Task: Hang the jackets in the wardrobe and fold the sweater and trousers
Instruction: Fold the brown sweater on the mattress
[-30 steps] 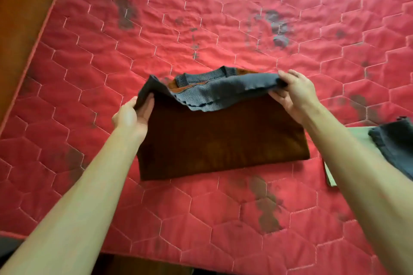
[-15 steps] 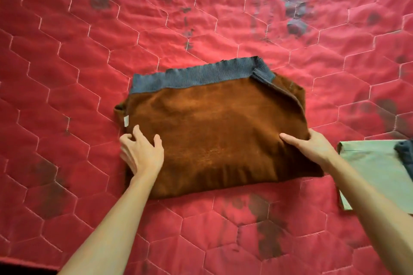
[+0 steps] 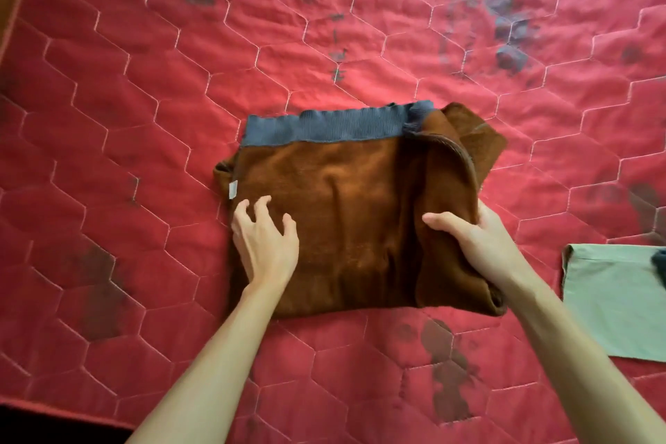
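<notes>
On a red quilted bed cover (image 3: 144, 119) stitched in pale hexagons and blotched with dark stains: a rust-brown sweater (image 3: 342, 213), folded into a rough rectangle, near the middle. Along its far edge, a grey-blue ribbed band (image 3: 324, 126). At the left edge, a small white label (image 3: 233, 189), sticking out; any writing on it too small to read. No brand or other lettering legible anywhere.

Left hand (image 3: 265, 241): flat on the near-left part of the sweater, fingers spread and slightly curled, gripping nothing. Right hand (image 3: 475, 245): closed around the sweater's right side, thumb on top, fingers tucked beneath, lifting a thick fold of brown cloth off the bed and curling it toward the middle. Farther right and far, more brown fabric bunched loosely beyond the raised fold.

At the right edge of view, apart from the sweater: a pale green folded cloth (image 3: 612, 299) lying flat on the cover, with a scrap of dark fabric (image 3: 658, 265) resting on its far-right corner, mostly cut off by the frame.
</notes>
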